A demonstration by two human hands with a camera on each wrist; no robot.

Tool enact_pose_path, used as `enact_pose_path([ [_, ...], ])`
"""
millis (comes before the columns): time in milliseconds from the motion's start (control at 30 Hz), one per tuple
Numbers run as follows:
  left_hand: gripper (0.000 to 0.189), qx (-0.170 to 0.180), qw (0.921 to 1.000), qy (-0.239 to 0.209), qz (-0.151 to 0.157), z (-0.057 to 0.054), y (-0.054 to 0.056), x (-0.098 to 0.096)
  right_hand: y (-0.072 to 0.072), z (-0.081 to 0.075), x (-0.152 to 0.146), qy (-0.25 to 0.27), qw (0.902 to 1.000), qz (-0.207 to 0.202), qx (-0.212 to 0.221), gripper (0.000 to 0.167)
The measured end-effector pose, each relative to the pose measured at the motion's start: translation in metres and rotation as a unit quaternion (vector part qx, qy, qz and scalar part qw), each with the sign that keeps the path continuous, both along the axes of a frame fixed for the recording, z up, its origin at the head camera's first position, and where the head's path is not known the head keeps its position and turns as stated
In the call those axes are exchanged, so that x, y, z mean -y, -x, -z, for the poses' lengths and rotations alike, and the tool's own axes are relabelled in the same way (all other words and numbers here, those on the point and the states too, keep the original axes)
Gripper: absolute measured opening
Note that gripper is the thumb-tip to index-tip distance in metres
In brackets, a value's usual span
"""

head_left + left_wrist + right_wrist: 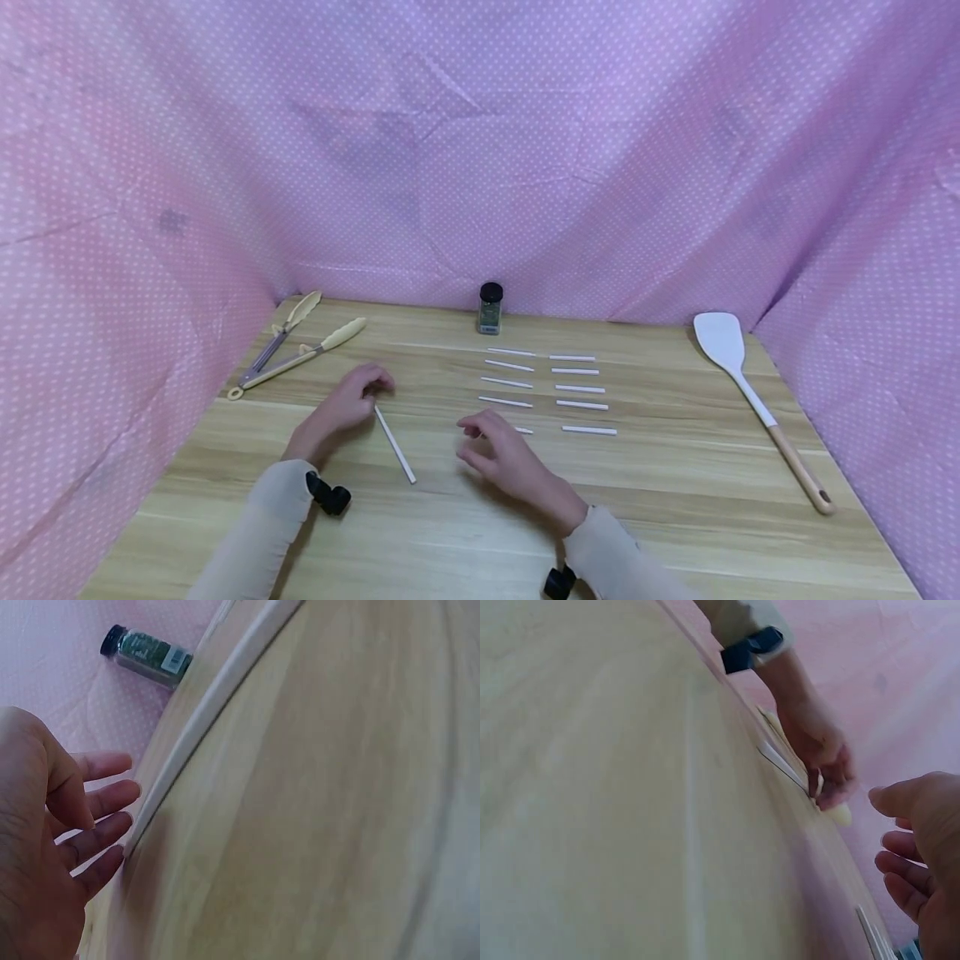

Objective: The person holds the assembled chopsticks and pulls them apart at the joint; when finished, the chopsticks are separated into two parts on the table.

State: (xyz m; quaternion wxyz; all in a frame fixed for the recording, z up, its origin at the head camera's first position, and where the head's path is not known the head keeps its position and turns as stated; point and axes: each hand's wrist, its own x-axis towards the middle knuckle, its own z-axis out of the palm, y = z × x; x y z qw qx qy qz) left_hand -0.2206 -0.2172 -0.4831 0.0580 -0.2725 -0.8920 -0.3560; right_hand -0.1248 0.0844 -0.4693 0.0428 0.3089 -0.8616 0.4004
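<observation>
A single thin white stick [395, 446] lies slantwise on the wooden table, apart from the others. At its far end is my left hand [347, 408], fingers loosely bent; in the left wrist view the fingertips [114, 855] come right to the stick's tip, and the thumb stays off it. My right hand [510, 460] hovers low over the table with relaxed fingers and holds nothing. It partly covers one stick [525, 431] at the near end of the left column. Several more white sticks [506, 403] lie in two columns beyond it, spaced in rows.
Cream-tipped tongs [281, 367] lie spread at the back left. A black-capped spice jar [490, 312] stands at the back edge. To the right lies a white spatula [738, 375] with a wooden handle. Pink dotted cloth [480, 167] hangs around the table.
</observation>
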Motion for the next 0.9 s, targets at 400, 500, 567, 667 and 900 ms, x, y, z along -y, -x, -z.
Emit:
enact_pose_path([
  [400,0.044,0.008,0.9996,0.025,0.005,0.001,-0.004,0.007,-0.017,0.01,0.05,-0.065,0.9977,-0.012,-0.016,0.044],
  [500,0.042,0.019,0.9992,0.036,0.003,0.001,-0.007,0.007,-0.018,0.014,0.057,-0.084,0.9958,-0.006,-0.036,0.044],
  [567,0.04,0.022,0.9988,0.044,0.001,0.002,-0.008,0.007,-0.019,0.016,0.059,-0.092,0.9946,-0.001,-0.049,0.044],
  [667,0.038,0.013,0.9983,0.056,-0.003,0.002,-0.009,0.006,-0.019,0.015,0.063,-0.104,0.9929,0.008,-0.058,0.044],
  [900,0.034,-0.001,0.9967,0.08,-0.01,0.006,-0.009,0.005,-0.019,0.016,0.071,-0.129,0.9893,0.026,-0.063,0.037],
])
